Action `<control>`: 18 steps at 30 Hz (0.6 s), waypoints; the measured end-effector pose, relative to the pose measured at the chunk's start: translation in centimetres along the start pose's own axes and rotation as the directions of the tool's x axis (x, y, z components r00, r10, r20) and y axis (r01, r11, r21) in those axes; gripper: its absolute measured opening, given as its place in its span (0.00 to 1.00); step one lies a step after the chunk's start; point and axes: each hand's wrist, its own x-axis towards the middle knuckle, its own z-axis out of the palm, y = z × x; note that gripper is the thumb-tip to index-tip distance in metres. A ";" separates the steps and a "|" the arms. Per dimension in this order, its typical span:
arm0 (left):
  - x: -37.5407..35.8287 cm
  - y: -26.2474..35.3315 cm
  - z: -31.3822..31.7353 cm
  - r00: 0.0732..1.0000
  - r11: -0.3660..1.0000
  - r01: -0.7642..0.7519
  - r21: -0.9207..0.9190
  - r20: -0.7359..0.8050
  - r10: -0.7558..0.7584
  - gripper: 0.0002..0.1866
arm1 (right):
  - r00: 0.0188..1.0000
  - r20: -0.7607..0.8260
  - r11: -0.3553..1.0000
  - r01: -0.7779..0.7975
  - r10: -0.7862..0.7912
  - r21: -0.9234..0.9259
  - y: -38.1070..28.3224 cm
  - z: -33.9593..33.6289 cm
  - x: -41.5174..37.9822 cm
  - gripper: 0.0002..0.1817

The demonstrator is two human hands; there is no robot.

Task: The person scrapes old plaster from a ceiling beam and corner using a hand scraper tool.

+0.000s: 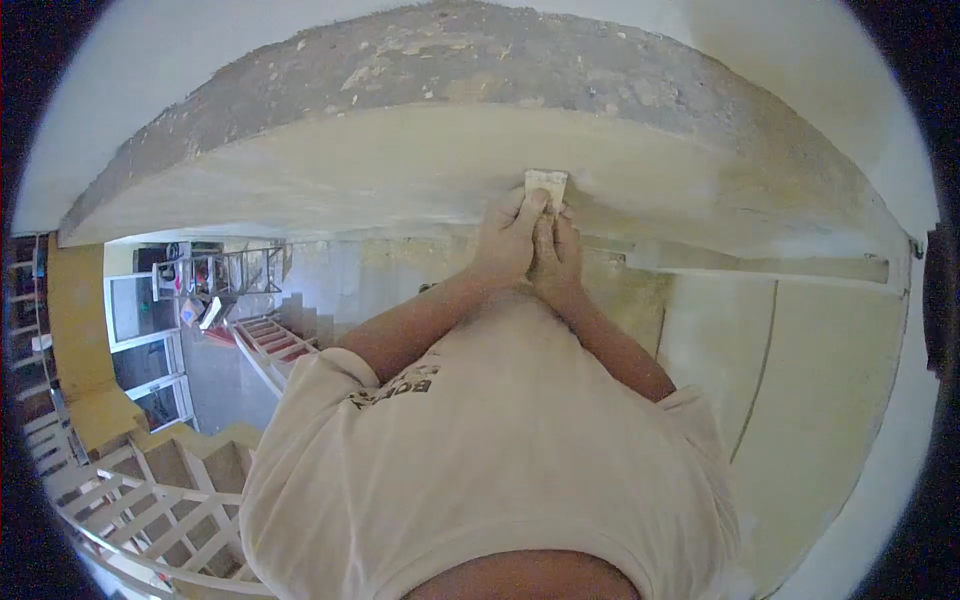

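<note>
left hand (506, 240) + right hand (561, 250) | both pinching pale block (546, 179) — far end jutting past them

This looks like the inside of a building being fixed up. You can see a rough, patchy grey strip (500, 65) by a smooth cream wall (400, 150), a red and white ladder (275, 338), a pale slatted railing (205, 530) and white-framed glass panes (145, 343).

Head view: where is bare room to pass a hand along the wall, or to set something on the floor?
Along the pale wall strip, either side of the flat tool, bordering the rough grey band. A floor patch lies between the white-framed panels and the ladder. Crowded: at the flat tool, where left hand and right hand meet.
</note>
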 end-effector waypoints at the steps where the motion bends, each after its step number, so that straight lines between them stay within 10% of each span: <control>1: 0.0 -0.1 0.0 1.000 0.999 -0.010 0.042 0.007 0.010 0.17 | 1.000 0.000 0.999 0.001 -0.001 -0.045 0.2 0.0 0.2 0.17; 11: -0.1 0.0 0.3 1.000 0.999 0.019 0.026 0.010 -0.019 0.15 | 0.995 0.004 0.989 0.102 -0.102 -0.102 -1.6 -0.8 1.0 0.17; 13: 0.0 1.9 1.3 1.000 0.998 0.022 -0.058 -0.001 -0.022 0.15 | 0.914 0.099 0.858 0.403 -0.393 -0.318 -2.7 -1.6 0.5 0.16; 16: -0.1 1.3 0.6 1.000 1.000 0.015 -0.020 -0.003 -0.015 0.15 | 0.999 0.040 1.000 0.025 -0.025 -0.009 -2.3 -1.0 0.8 0.15; 18: 0.3 1.6 0.6 1.000 0.995 -0.009 0.104 0.016 0.008 0.15 | 0.994 0.000 0.992 0.112 -0.112 -0.065 -2.7 -0.9 0.9 0.14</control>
